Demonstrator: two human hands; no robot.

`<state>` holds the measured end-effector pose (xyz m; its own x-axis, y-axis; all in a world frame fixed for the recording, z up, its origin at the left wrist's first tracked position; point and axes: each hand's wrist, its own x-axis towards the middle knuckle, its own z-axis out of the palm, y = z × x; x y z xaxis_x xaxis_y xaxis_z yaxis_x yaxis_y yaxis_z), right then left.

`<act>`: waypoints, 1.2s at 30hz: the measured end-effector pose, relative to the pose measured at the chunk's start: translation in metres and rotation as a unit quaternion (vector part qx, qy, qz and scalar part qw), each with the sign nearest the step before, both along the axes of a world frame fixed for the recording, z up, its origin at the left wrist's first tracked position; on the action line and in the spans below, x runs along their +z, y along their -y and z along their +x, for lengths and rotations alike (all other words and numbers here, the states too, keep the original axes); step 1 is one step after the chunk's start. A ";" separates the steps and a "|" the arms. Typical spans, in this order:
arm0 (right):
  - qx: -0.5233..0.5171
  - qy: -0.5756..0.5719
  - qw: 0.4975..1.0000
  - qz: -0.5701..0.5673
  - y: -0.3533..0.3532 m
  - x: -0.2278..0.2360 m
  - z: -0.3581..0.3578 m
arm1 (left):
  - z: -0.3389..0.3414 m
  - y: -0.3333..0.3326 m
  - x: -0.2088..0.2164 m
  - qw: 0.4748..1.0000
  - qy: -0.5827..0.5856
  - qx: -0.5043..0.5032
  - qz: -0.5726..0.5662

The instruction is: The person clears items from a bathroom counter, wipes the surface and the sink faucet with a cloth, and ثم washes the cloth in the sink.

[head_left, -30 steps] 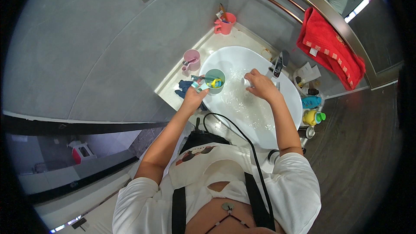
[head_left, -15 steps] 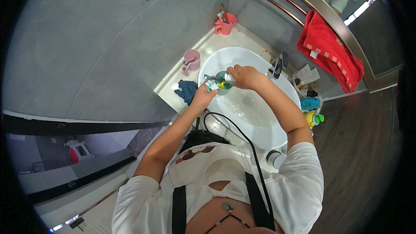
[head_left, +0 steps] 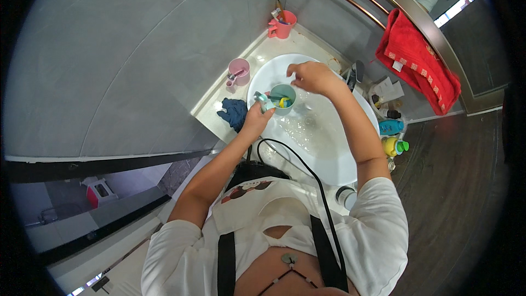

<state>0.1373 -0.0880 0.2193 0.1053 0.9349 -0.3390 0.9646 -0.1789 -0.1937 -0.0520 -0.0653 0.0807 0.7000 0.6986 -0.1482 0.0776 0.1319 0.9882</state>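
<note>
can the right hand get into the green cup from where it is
Probably yes: the right hand hangs close to the green cup, and nothing seems to block the way. The left hand holds the cup from the opposite side, leaving its mouth uncovered.

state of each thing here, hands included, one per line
left hand: closed on green cup
right hand: fingers bent, nothing visible in it
green cup: held over sink, things inside
sink: wet inside
pink cup: upright, something inside
coral cup: upright, things inside
blue cloth: crumpled
red towel: hanging
yellow bottle: capped
</note>
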 end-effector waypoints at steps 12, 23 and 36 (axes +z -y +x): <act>-0.109 -0.087 0.990 -0.022 0.110 -0.230 0.073 | 0.003 -0.016 -0.023 0.999 -0.002 -0.001 -0.044; -0.125 0.153 0.978 -0.069 0.166 -0.278 0.012 | -0.003 -0.015 -0.017 0.998 -0.009 0.010 -0.057; -0.368 -0.346 0.810 0.299 0.139 -0.182 0.048 | -0.005 -0.018 -0.009 0.998 0.024 0.013 -0.049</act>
<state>0.1854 -0.2271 0.0370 0.6863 0.7244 -0.0647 0.2632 -0.3303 -0.9064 -0.0572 -0.0473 0.0716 0.6891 0.7013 -0.1824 0.0248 0.2287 0.9732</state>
